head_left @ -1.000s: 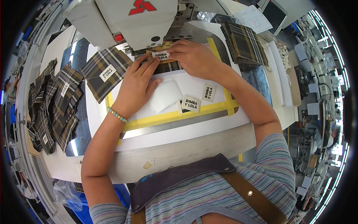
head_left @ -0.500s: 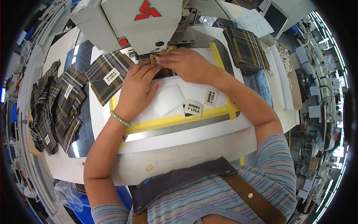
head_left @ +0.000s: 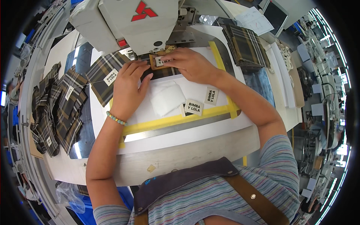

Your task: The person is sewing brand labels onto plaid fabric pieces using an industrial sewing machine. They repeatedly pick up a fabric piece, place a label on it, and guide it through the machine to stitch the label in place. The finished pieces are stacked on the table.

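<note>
A cream fabric label (head_left: 159, 61) with dark lettering sits inside a small brass-coloured frame (head_left: 152, 63) beneath the sewing machine head (head_left: 138, 26). My right hand (head_left: 197, 66) has its fingertips together on the label's right part, covering some of it. Dark plaid fabric (head_left: 170, 71) lies under the frame. Just left of the frame, my left hand (head_left: 129, 84) rests with fingers stretched out and thumb apart, its fingertips by the fabric. In front of both hands lie a white folded sheet (head_left: 167, 99) and loose labels (head_left: 194, 107) (head_left: 211, 96) on the white board.
Yellow tape (head_left: 165, 123) edges the board. Labelled plaid pieces (head_left: 69, 93) joined by thread spread at the left; another labelled piece (head_left: 101, 80) lies beside my left hand. A plaid stack (head_left: 247, 47) stands at the right, near a paper sheet (head_left: 255, 20) and a dark screen (head_left: 275, 17).
My left hand has drawn back to the left, its fingers leaving the label area. The label and brass frame now show more plainly. My right fingers remain at the label.
</note>
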The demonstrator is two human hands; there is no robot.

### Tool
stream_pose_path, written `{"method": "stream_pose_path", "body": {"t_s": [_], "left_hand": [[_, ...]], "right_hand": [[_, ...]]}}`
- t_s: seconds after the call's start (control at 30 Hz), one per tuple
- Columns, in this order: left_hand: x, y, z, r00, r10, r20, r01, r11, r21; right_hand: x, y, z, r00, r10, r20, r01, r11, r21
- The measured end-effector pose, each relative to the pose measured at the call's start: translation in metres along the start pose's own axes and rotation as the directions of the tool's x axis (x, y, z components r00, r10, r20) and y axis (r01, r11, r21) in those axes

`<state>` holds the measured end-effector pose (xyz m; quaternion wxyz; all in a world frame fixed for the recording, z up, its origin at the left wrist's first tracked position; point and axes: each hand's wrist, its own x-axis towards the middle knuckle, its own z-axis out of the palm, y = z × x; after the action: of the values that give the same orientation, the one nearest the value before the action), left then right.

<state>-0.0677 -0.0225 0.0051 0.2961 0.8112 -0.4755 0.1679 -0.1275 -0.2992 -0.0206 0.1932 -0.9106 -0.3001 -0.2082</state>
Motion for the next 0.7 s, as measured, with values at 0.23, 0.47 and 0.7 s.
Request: {"method": "stream_pose_path", "body": {"t_s": [0.23, 0.47, 0.7], "left_hand": [[-0.001, -0.001, -0.005, 0.995, -0.072, 0.070, 0.073, 0.997, -0.006], [-0.008, -0.006, -0.011, 0.985, -0.040, 0.166, 0.038, 0.999, 0.017], [-0.006, -0.011, -0.016, 0.973, 0.030, 0.228, -0.046, 0.997, 0.064]], "right_hand": [[0.008, -0.005, 0.004, 1.000, 0.020, 0.005, -0.021, 0.998, 0.052], [0.010, -0.001, 0.008, 0.998, 0.067, 0.002, -0.067, 0.997, 0.046], [0.011, -0.006, 0.004, 0.996, 0.090, 0.014, -0.090, 0.993, 0.077]]}}
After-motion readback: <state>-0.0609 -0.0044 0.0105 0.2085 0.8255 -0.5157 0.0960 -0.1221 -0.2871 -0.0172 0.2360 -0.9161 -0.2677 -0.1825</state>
